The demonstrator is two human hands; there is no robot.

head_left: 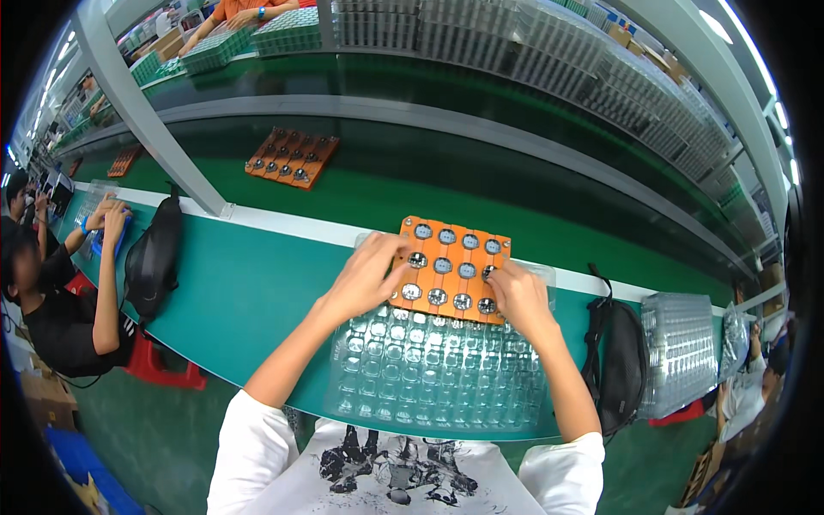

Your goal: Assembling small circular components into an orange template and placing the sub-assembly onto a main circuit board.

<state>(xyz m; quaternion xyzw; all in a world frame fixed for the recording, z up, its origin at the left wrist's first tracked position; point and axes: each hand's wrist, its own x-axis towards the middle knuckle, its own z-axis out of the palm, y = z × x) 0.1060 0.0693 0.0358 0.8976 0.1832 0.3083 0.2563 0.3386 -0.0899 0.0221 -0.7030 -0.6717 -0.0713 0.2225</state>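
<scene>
An orange fixture plate [455,262] carries several small round, shiny parts in rows, and it lies over the far edge of a clear plastic tray with many pockets [438,369]. My left hand [369,273] is at the plate's left side, thumb and forefinger curled about the round part [417,259] at the left end of the second row. On the opposite side my right hand [522,296] has its fingertips closed on the round part at the right end of that row, mostly covered by them. Parts in the bottom row look shinier than the grey-faced ones above.
A second orange plate [292,157] with round parts rests on the green conveyor belt beyond the bench. Black bags [154,257] [620,360] lie to both sides. Stacked clear trays [678,352] stand at right. At left a co-worker [60,292] works; trays fill the upper shelf [515,34].
</scene>
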